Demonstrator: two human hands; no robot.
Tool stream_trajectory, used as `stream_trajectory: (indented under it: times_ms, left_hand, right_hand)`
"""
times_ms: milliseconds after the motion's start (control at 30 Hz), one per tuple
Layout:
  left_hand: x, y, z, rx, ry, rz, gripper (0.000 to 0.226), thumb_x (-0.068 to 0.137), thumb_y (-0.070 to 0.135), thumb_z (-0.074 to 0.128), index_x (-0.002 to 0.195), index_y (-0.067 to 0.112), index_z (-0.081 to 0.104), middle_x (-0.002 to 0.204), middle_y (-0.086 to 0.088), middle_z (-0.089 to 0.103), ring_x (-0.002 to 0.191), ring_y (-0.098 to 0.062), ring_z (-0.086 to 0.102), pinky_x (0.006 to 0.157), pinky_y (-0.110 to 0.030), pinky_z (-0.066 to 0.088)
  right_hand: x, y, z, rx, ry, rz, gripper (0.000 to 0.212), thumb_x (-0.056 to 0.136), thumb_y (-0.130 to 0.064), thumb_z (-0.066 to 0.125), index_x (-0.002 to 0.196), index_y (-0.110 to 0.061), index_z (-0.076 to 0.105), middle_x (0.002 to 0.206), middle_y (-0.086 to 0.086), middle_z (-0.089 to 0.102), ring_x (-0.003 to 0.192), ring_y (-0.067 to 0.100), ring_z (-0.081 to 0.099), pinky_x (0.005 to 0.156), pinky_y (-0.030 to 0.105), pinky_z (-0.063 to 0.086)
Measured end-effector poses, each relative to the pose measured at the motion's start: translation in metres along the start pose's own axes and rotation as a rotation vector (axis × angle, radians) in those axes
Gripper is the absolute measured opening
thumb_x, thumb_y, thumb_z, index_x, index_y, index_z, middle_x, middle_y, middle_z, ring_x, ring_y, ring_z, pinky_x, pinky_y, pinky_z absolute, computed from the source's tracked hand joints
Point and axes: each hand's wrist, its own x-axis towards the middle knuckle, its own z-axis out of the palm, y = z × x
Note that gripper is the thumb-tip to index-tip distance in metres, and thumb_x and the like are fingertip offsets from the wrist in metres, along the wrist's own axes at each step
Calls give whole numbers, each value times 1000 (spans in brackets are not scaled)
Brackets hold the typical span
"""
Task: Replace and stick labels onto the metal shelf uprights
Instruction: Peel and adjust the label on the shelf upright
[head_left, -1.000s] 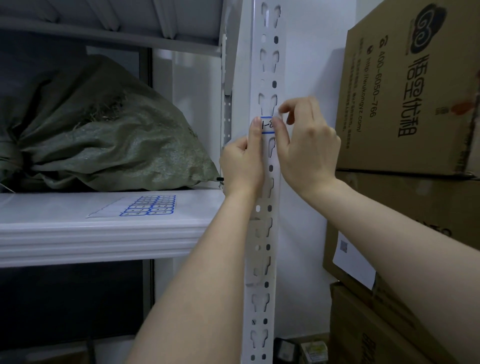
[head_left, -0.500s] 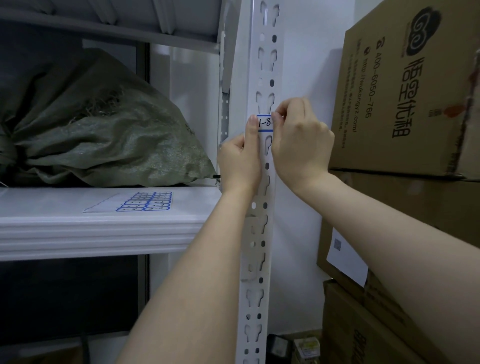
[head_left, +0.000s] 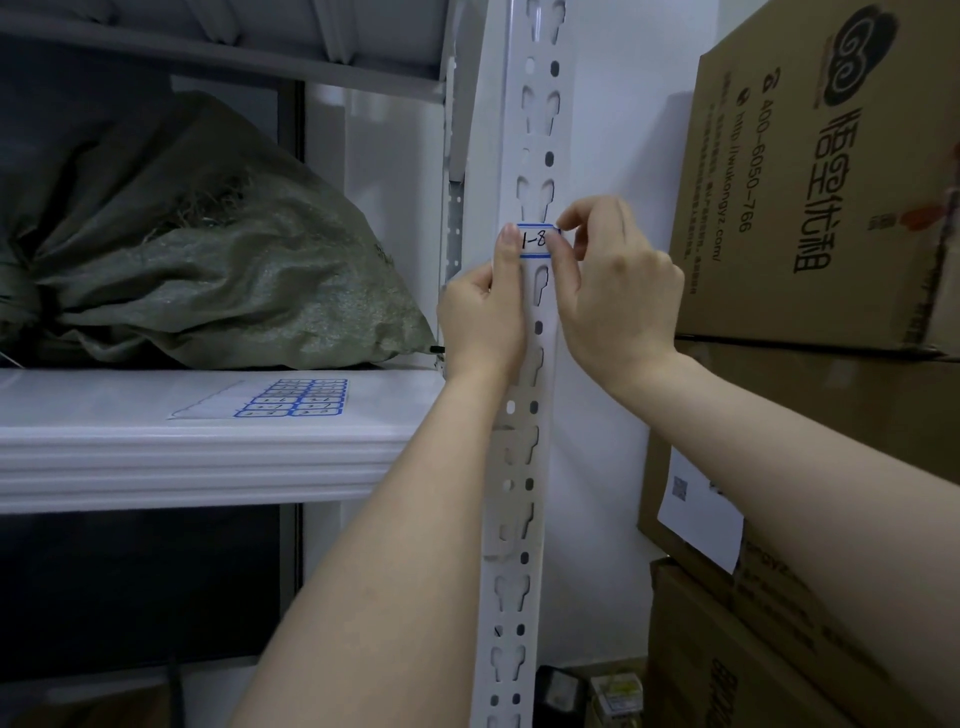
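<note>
A white perforated metal upright (head_left: 524, 467) runs top to bottom through the middle of the view. A small white label with a blue border and black writing "1-8" (head_left: 537, 240) lies flat on its face at about chest height. My left hand (head_left: 485, 317) has its index finger stretched up, pressing the label's left end against the upright. My right hand (head_left: 610, 291) pinches the label's right end between thumb and index finger at the upright's right edge. A sheet of several blue-bordered labels (head_left: 291, 399) lies on the white shelf board (head_left: 182, 452).
A green woven sack (head_left: 208, 260) fills the shelf behind the label sheet. Stacked cardboard boxes (head_left: 810, 208) stand close on the right of the upright, against a white wall. Small items sit on the floor at the upright's foot.
My right hand has shifted from covering the label to pinching its right end, so more of the writing shows. My left index finger has stayed on the left end.
</note>
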Motion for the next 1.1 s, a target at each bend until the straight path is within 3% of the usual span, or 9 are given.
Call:
stream_trajectory:
  times_ms: [67,233,533,700,833,967,1100]
  left_hand:
    - [0,0,0,1,-2,-6,61,98,47,47,51,21,18,39,12,18,42,-7,20,41,-18,17]
    - [0,0,0,1,5,-19,61,97,49,47,52,21,17,42,12,17,44,-7,19,42,-20,18]
    - [-1,2,1,22,28,-25,64,97,49,47,48,23,17,38,11,18,44,-9,20,46,-25,17]
    - [-1,2,1,29,28,-16,62,98,48,47,50,22,17,38,11,18,43,-8,20,44,-23,17]
    - [0,1,0,33,21,-8,62,98,49,47,50,22,18,40,11,19,44,-8,20,42,-21,17]
    - [0,-1,0,39,23,8,61,98,48,47,51,22,18,41,11,18,44,-8,20,43,-21,18]
    - [0,-1,0,34,18,-3,62,98,49,46,50,22,17,39,11,18,44,-8,20,43,-22,17]
  right_hand:
    - [1,-1,2,15,19,25,23,95,-30,49,95,-11,61,86,0,63,57,25,58,47,29,40]
    - [5,-1,1,33,76,56,18,92,-27,54,86,-13,64,80,-2,66,60,21,60,53,23,29]
    - [8,-6,9,-53,57,67,18,92,-22,52,86,-6,59,64,6,62,48,32,56,46,27,33]
    - [5,-5,10,-45,24,42,20,93,-22,49,88,-5,58,63,7,61,47,34,56,44,33,42]
    - [-8,-1,6,6,25,9,18,95,-23,49,90,-6,57,66,4,62,45,29,54,42,28,37]
    - [-8,0,6,63,34,70,23,95,-28,47,102,-8,56,77,2,66,54,29,60,49,34,48]
    - [-2,-6,8,61,72,72,21,93,-29,52,95,-10,61,72,-1,66,54,28,59,48,28,41]
